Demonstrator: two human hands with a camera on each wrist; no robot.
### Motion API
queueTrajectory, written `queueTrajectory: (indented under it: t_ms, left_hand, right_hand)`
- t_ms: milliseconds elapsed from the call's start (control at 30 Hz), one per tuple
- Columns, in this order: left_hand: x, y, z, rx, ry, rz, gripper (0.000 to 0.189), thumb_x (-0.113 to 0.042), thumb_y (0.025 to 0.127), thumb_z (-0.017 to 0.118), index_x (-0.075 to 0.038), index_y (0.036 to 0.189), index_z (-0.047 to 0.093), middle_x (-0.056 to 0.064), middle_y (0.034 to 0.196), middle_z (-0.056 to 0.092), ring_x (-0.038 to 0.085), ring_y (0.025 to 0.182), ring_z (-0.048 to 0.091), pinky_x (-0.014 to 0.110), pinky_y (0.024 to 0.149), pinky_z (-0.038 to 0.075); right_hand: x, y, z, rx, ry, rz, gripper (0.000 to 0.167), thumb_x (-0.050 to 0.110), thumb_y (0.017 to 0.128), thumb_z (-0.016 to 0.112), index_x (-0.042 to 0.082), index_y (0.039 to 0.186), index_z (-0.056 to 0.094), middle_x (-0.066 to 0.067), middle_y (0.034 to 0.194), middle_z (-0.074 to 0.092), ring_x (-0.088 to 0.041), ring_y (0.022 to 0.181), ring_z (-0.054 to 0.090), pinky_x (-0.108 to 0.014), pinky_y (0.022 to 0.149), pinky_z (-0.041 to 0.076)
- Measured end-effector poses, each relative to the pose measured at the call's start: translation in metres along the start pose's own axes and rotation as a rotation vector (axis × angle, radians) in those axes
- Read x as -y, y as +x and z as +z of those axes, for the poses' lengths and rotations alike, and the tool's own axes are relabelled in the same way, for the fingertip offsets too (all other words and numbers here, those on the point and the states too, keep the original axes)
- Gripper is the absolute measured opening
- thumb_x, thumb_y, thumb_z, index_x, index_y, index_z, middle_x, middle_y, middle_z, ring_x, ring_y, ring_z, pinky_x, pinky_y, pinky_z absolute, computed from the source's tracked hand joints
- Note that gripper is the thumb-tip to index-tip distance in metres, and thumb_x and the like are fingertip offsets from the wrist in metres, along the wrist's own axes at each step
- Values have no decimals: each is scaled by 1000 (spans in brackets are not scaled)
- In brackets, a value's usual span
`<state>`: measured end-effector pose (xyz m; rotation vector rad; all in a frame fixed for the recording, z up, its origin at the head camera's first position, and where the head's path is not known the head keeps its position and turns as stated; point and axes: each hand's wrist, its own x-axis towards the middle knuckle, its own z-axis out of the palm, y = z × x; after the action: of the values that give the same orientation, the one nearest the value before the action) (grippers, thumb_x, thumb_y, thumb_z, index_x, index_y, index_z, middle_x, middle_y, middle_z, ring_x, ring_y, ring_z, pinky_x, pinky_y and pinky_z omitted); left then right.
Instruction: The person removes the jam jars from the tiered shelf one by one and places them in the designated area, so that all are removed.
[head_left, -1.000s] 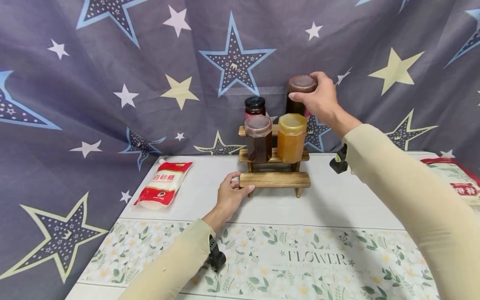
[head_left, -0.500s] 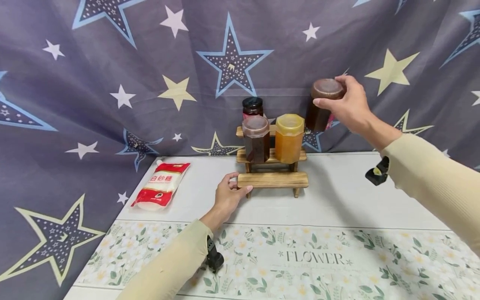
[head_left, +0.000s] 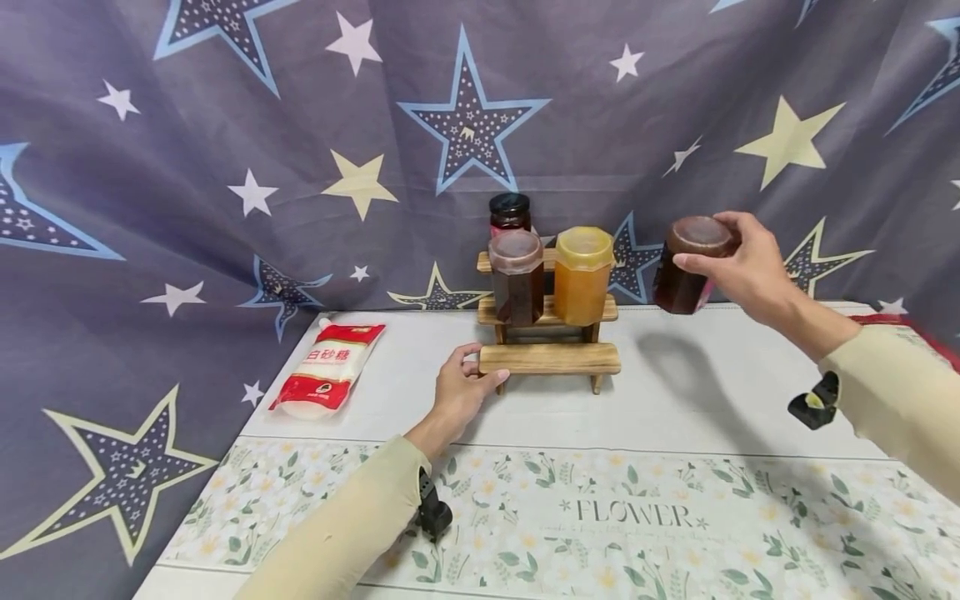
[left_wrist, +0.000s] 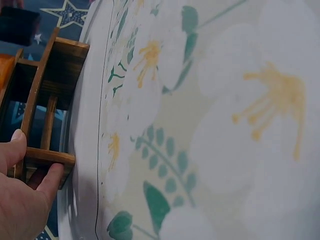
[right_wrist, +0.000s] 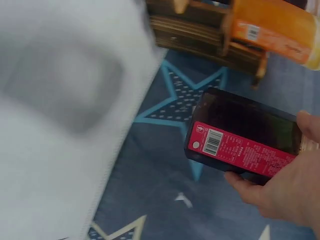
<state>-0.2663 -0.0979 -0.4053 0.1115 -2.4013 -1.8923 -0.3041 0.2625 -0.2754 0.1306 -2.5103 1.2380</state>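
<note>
My right hand (head_left: pixel 757 262) grips a dark jar (head_left: pixel 684 275) near its brown lid and holds it in the air, right of the rack. A red label with a barcode shows on this jar (right_wrist: pixel 240 140) in the right wrist view. My left hand (head_left: pixel 459 392) holds the left end of the lowest step of a wooden tiered rack (head_left: pixel 551 358), thumb on top. On the middle step stand a dark jar with a brownish lid (head_left: pixel 517 287) and an orange jar with a yellow lid (head_left: pixel 583 283). Behind them, a black-lidded jar (head_left: pixel 510 215) is on the top step, partly hidden.
A red and white bag of white sugar (head_left: pixel 326 371) lies on the table at the left. Another red-edged package (head_left: pixel 926 337) is partly hidden behind the right sleeve. A star-patterned curtain (head_left: pixel 420 75) hangs behind the table, which has a flower-printed cloth (head_left: pixel 525 500).
My right hand has carried the dark jar from behind the orange jar to the right and then down, closer to the table. The left hand stays on the rack's lowest step.
</note>
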Motion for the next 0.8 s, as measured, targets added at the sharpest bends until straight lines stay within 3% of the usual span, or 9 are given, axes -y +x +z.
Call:
queueTrajectory:
  t_ms: [233,567,800]
  left_hand:
    - [-2,-1,-1,-4,5,-2,62,-11,80,79,-8,135,50,13,100,69,17,84,62,23,67,50]
    - [0,-1,1,0,-6,0,64,-10,80,79,-4,135,49,13,98,69,16,82,61,22,65,49]
    - [-1,-1,0,-2,-12,-4,63,-10,80,79,-5,135,49,13,97,69,15,81,61,22,65,49]
  right_hand:
    - [-27,-12,4,9,8,23,82,31,84,76,-5,143,31,-26,128,45,-31,107,50,-7,69,38]
    - [-55,-28,17,43,34,76,84,28,84,76,-9,142,29,-29,126,45,-34,108,51,-4,68,38]
    - [-64,-30,21,38,19,53,80,26,82,78,-9,139,34,-25,122,48,-13,92,51,-5,68,40]
